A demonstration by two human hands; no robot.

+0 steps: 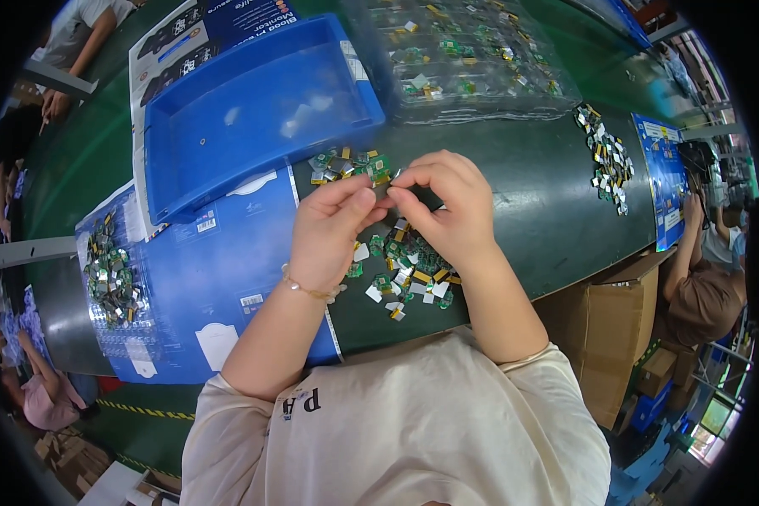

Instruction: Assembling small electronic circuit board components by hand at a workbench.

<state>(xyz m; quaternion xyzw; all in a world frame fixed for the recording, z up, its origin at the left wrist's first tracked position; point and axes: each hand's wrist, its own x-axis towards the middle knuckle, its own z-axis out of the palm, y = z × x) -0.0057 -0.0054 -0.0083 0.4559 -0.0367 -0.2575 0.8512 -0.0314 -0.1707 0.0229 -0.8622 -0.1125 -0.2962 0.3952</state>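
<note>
Both my hands meet over the green table, fingers closed in pinches. Between the thumb and fingers of my left hand is a small green circuit board. My right hand pinches a small silver piece at the board's right edge; whether the two are joined I cannot tell. Beneath and in front of my hands lies a loose pile of small circuit boards with silver and yellow parts, partly hidden by my fingers. More boards lie just beyond my left hand.
A blue plastic bin stands at the back left, beside a blue printed sheet. Stacked clear trays of boards stand at the back. Other board piles lie left and right. A cardboard box is at the right.
</note>
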